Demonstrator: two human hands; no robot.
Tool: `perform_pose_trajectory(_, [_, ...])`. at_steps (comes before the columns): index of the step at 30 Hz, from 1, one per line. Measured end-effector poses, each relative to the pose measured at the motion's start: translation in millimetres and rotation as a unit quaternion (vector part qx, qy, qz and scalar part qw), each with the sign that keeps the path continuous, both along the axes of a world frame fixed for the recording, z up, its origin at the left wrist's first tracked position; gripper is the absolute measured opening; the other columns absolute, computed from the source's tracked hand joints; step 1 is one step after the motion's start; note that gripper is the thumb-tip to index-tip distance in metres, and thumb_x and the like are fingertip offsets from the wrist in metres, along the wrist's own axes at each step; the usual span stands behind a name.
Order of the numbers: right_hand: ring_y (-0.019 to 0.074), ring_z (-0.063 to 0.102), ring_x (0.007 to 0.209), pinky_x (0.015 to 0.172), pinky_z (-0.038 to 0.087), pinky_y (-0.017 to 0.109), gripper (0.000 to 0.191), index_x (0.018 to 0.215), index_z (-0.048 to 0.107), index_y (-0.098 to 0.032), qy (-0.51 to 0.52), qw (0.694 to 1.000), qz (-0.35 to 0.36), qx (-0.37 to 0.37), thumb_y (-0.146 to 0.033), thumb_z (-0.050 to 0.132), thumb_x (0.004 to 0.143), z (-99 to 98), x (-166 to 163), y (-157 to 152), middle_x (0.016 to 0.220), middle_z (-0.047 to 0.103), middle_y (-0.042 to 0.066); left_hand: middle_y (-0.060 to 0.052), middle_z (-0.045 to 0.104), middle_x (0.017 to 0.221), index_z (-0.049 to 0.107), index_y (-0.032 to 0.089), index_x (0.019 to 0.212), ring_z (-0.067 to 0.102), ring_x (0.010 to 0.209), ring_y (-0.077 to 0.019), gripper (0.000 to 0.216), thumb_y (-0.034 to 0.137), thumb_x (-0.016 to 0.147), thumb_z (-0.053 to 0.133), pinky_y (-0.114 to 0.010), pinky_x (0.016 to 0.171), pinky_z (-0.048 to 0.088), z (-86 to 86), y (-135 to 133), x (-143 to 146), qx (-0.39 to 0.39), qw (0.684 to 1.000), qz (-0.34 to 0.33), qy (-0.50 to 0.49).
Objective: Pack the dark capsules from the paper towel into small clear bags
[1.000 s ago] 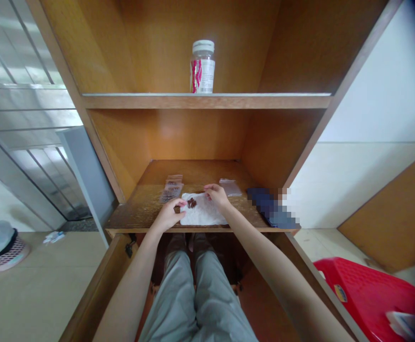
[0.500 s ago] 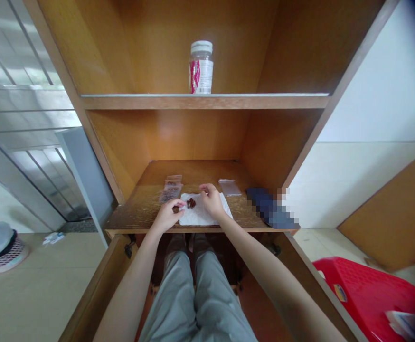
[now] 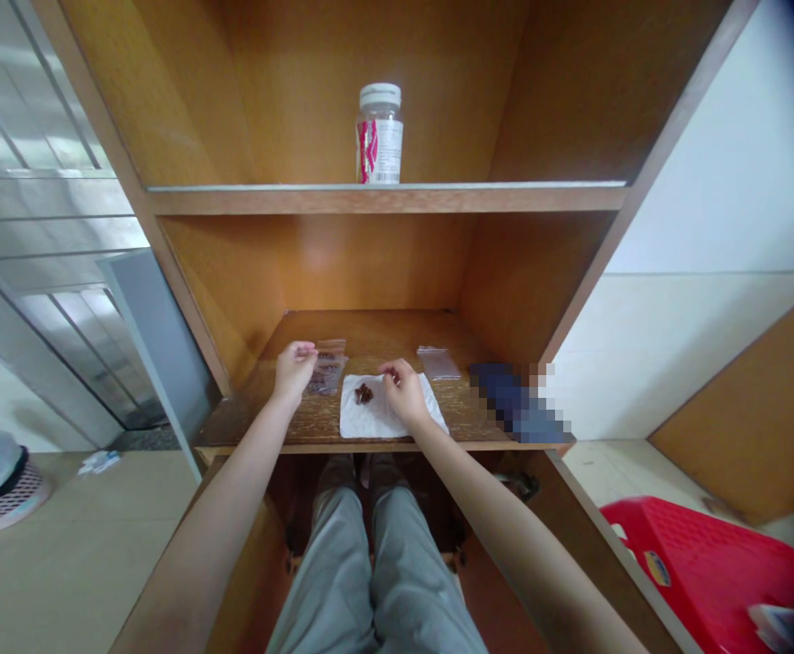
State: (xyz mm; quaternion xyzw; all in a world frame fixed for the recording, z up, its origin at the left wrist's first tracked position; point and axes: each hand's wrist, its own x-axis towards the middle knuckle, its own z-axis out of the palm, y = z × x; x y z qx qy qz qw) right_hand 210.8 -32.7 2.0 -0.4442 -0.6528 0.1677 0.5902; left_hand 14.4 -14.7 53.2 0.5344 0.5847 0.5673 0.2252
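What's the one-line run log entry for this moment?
left hand: by small packets | right hand: on white tissue, beside dark pieces | upper shelf: labelled jar, lid on

Wooden shelf unit (image 3: 383, 198), white wall (image 3: 730, 209), tiled floor (image 3: 49, 554).

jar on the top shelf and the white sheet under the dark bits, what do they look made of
The jar looks like clear plastic, maybe glass, glossy: you see through its wall, and it has a white lid and a printed label. The white sheet seems to be tissue paper or cloth, matte, with wrinkled, uneven edges.
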Motion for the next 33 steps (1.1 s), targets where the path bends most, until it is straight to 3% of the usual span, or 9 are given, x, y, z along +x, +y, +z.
perform_pose_trajectory(2, [0.0161,0.052,0.073,0.068,0.041,0.027,0.020,0.075,0.057,-0.017,-0.003,1.000,0.001,0.001,-0.010,0.040,0.070,0.6,0,-1,0.076,0.057,0.004,-0.008,0.063,0.093,0.060,0.016,0.084,0.057,0.089,-0.0192,0.019,0.021,0.068,0.051,-0.033,0.081,0.042,4.0,17,-4,-0.060,0.990,0.060,0.112])
perform_pose_trajectory(7, [0.0160,0.051,0.073,0.068,0.040,0.028,0.021,0.076,0.057,-0.018,-0.011,1.000,0.007,-0.005,-0.009,0.040,0.069,2.1,1,-2,0.076,0.057,0.004,-0.018,0.056,0.107,0.063,0.016,0.071,0.040,0.111,-0.0390,0.022,0.035,0.059,0.062,-0.052,0.087,0.030,-0.9,48,-12,-0.143,0.959,0.115,0.215])
perform_pose_trajectory(12, [0.0156,0.051,0.071,0.066,0.040,0.027,0.021,0.074,0.057,-0.018,-0.011,1.000,0.013,0.004,-0.008,0.039,0.069,2.6,0,-2,0.075,0.057,0.004,-0.022,0.047,0.120,0.063,0.015,0.085,0.032,0.117,-0.0423,0.050,0.059,0.061,0.054,-0.054,0.088,0.028,-6.9,63,-11,-0.218,0.909,0.091,0.343])
perform_pose_trajectory(21, [0.0158,0.052,0.073,0.068,0.040,0.027,0.020,0.074,0.057,-0.018,-0.014,1.000,0.019,0.002,-0.009,0.040,0.069,3.8,1,-2,0.076,0.058,0.004,-0.026,0.042,0.125,0.061,0.012,0.095,0.031,0.118,-0.0438,0.061,0.061,0.059,0.054,-0.055,0.088,0.028,-12.2,73,-4,-0.240,0.895,0.099,0.362])
perform_pose_trajectory(33, [0.0156,0.051,0.071,0.068,0.040,0.027,0.022,0.074,0.058,-0.019,-0.014,1.000,0.022,-0.003,-0.008,0.040,0.068,5.1,1,-4,0.075,0.057,0.003,-0.026,0.050,0.117,0.062,0.014,0.088,0.035,0.116,-0.0439,0.050,0.055,0.062,0.055,-0.056,0.087,0.028,-22.9,86,-14,-0.239,0.909,0.108,0.324])
